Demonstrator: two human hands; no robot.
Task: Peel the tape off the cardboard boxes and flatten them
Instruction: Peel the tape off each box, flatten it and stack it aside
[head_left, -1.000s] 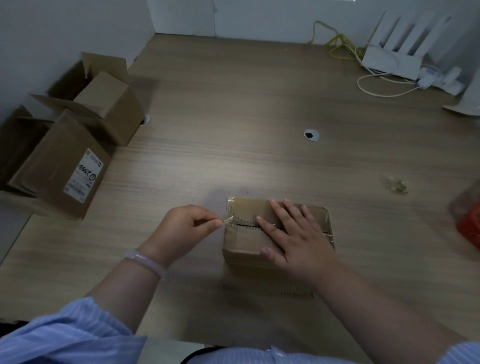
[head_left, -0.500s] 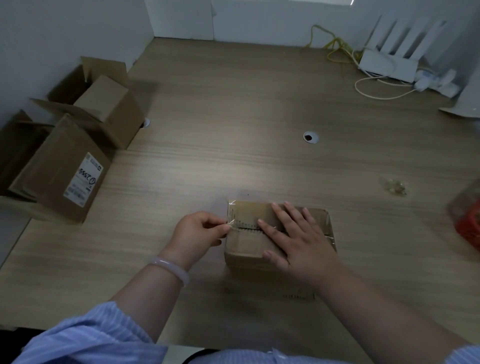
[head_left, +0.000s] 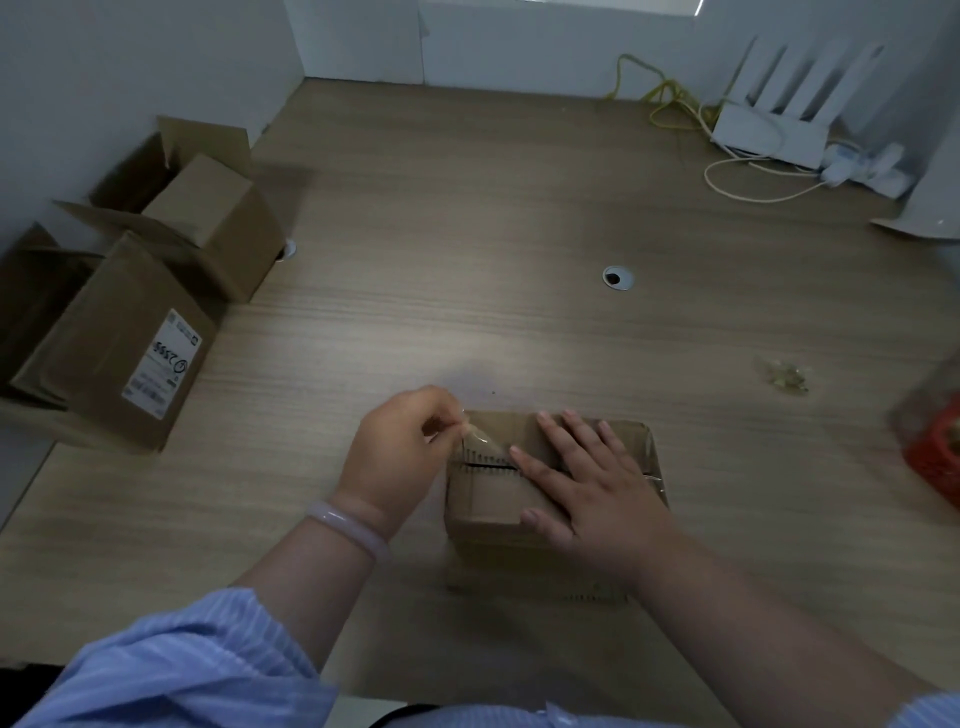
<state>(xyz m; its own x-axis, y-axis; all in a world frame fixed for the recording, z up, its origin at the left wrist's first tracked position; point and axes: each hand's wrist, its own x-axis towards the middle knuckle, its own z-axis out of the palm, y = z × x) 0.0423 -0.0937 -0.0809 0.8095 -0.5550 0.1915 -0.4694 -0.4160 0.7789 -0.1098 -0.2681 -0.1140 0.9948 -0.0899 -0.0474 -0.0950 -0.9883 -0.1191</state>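
left hand (head_left: 400, 452) grip pinched tight on clear tape (head_left: 480, 441), right hand (head_left: 587, 488) flat, fingers spread, atop small cardboard box (head_left: 488, 499)

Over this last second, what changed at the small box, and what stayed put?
The left hand, pinching the clear tape at the small box's left end, has lifted it up and back over the top, so a loose flap now stands clear of the cardboard. The right hand stays flat on the box, holding it down. The box, the opened boxes at left and the tape scrap have not moved.
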